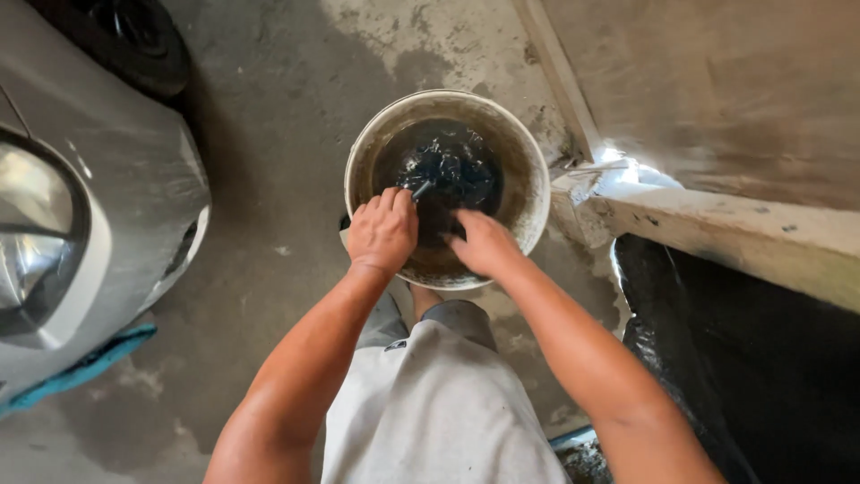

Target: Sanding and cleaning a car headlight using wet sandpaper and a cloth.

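No packages, labels, signs or screens in view.

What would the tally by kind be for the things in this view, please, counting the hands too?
Hands: 2, left and right, both at the bucket
Buckets: 1, dirty white
Dark wet cloths in the bucket: 1
Cars: 1, silver
Blue cloths beneath the car: 1
Concrete ledges: 1
Total: 7
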